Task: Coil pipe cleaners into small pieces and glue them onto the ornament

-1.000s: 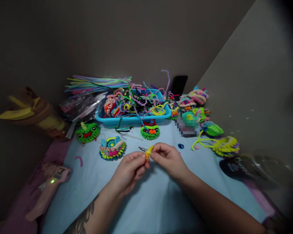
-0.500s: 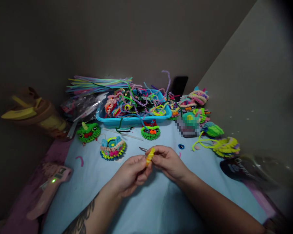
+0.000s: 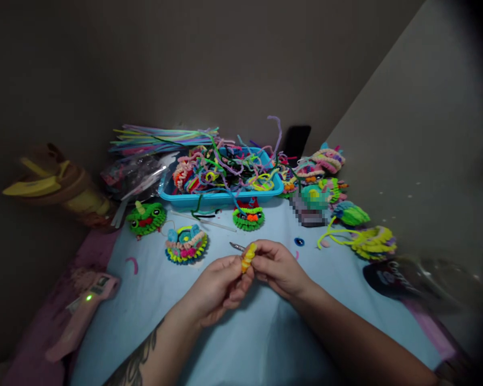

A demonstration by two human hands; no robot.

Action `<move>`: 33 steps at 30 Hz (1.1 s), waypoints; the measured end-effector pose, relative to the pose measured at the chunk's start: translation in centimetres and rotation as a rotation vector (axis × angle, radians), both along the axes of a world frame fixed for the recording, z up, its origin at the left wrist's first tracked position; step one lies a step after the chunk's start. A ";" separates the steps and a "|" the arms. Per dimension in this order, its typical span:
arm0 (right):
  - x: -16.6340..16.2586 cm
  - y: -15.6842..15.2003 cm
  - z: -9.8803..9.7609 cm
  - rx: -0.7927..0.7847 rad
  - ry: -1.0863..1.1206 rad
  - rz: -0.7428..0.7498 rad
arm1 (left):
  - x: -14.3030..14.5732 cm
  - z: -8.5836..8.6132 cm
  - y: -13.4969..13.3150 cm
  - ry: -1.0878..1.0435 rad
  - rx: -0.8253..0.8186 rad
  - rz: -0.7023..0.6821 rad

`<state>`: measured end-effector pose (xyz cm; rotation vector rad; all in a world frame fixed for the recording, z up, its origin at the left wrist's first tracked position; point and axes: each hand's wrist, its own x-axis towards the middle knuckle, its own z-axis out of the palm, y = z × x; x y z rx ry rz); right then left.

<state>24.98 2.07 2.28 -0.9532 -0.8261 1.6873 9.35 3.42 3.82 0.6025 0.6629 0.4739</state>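
A short twisted coil of yellow and orange pipe cleaner is pinched upright between my two hands. My left hand grips its lower left side with thumb and fingers. On the right, the thumb and fingers of my right hand close on its other side. Just behind my fingers lies a pointed metal tool, its rear part hidden by my hand. Beyond them, a multicoloured fuzzy creature and a green and red one rest on the light blue cloth.
A blue tray heaped with pipe cleaners stands at the back, beside a bundle of straight ones. A pink glue gun with a green light lies left. Right are a yellow fuzzy piece and a clear cup.
The coil has turned slightly between my fingers, and its bands show differently. Both hands stay in nearly the same place.
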 end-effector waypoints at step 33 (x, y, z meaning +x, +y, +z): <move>0.3 -0.1 -0.1 0.112 -0.070 -0.079 | 0.2 -0.3 0.0 -0.053 0.029 0.116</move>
